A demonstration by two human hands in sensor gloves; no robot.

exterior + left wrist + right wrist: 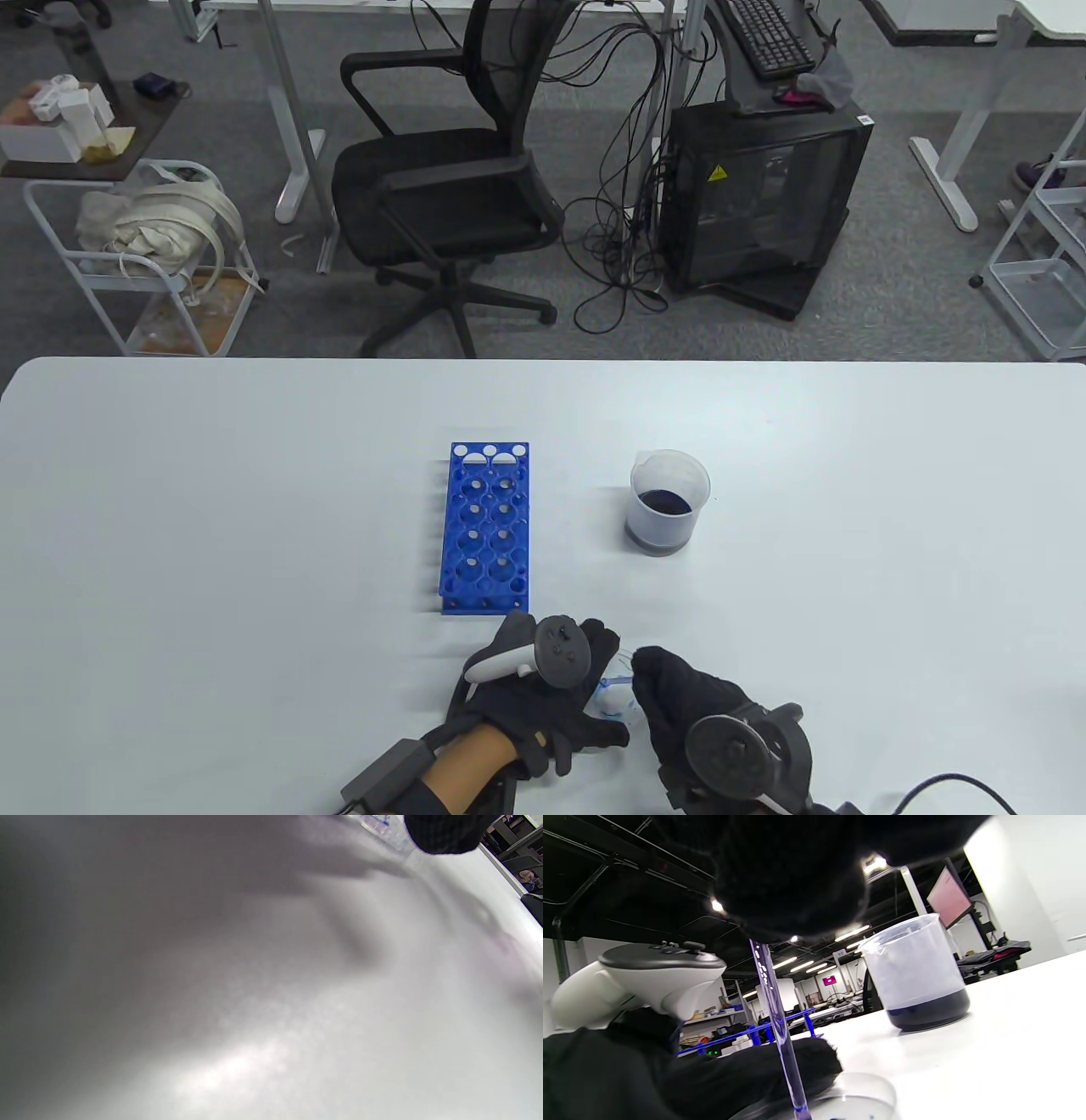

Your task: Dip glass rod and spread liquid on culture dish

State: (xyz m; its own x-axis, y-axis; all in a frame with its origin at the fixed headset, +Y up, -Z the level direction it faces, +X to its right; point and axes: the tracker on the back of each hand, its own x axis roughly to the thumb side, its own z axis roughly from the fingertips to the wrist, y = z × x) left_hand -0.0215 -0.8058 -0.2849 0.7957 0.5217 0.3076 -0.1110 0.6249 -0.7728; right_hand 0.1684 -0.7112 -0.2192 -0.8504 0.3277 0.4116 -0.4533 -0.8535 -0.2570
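Observation:
My right hand (670,688) holds a clear glass rod (778,1027) upright, its blue-wet tip down in the clear culture dish (865,1096). In the table view the dish (612,698) shows between both hands near the front edge. My left hand (551,688) rests on the dish's left side, fingers at its rim (797,1065). A plastic beaker (668,503) with dark liquid stands behind and to the right; it also shows in the right wrist view (918,974). The left wrist view shows only blurred table, a bit of the dish (384,827) and a gloved fingertip (445,832).
A blue test tube rack (488,528) stands on the white table (212,526), just behind my left hand and left of the beaker. An office chair (450,187) and a black case (764,195) stand on the floor beyond the table's far edge.

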